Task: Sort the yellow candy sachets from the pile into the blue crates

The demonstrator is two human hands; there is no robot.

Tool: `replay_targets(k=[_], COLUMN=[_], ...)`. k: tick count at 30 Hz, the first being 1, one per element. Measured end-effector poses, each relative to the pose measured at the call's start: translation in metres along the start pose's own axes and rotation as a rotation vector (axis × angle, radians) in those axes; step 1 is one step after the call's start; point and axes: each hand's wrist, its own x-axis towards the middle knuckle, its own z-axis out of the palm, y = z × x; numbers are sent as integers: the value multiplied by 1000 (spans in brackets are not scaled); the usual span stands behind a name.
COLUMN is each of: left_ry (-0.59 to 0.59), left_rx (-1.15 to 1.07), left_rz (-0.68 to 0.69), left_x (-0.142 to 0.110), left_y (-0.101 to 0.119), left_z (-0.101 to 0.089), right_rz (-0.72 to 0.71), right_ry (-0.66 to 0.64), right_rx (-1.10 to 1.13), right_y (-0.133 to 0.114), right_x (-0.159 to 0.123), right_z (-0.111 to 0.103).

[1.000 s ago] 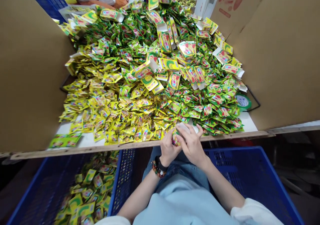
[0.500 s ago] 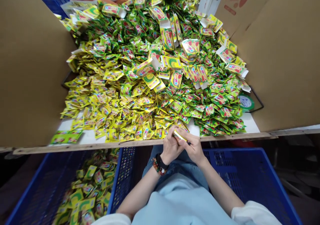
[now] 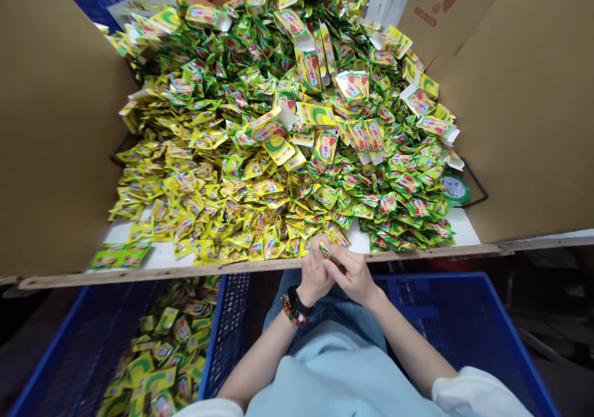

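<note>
My left hand (image 3: 315, 275) and my right hand (image 3: 353, 273) meet at the table's front edge, closed around a small printed carton (image 3: 328, 253). Fingers cover most of the carton; only a narrow green and red strip of it shows. Just beyond my hands spreads a large heap of small sachets, yellow sachets (image 3: 204, 188) on the left and green sachets (image 3: 408, 203) on the right. Several yellow and green cartons (image 3: 317, 115) lie on top of the heap, some with white end flaps standing open.
Tall cardboard walls (image 3: 524, 107) flank the heap on both sides. Below the wooden table edge (image 3: 162, 276), a blue crate (image 3: 214, 336) at left holds several cartons. Another blue crate (image 3: 464, 324) stands at right. A green tape roll (image 3: 457, 189) lies by the right wall.
My fingers have closed further over the carton, so its pale end no longer shows. Both hands stay at nearly the same spot, and the view has shifted slightly.
</note>
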Motion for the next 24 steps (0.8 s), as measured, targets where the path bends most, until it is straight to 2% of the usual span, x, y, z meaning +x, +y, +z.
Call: replay_targets(k=[3,5,7,9,10,12,13,14,15,16,20,21,22,24], left_ry=[30,94,275,603,709,784,784,758,707,621,73,-2,-42,-40], left_rx=[-62,-11,178,497,631,795,828,828,792,732,373,343,353,432], left_rz=[42,33,-107,-350,-447,-537,-540,-518,-478,-423,-114,-69,-59,-133], left_x=[-2,-8,-19,-33,-38,-43,-41,-36,-27,-16,46,62,78,106], left_y=[2,-2,-12,-24,-30,-38,-40,-40,-38,-34,-12,-7,-4,-7], left_z=[-6,-28,-71,-128,-157,-198,-208,-208,-199,-183,-85,-64,-47,-29], right_rz=[-74,-50,85,277,358,457,484,502,513,516,480,468,458,444], right_ry=[-48,-72,-5,100,133,121,90,65,48,40,112,141,167,205], right_rx=[-21,18,-41,-269,-410,-630,-682,-697,-682,-637,-280,-188,-114,-23], right_y=[0,3,11,24,31,44,50,53,55,56,51,50,48,45], right_x=[-6,-9,-9,-6,-4,1,3,5,7,8,5,4,1,-3], right_z=[2,1,-4,-8,-10,-9,-8,-6,-4,-2,-5,-8,-12,-22])
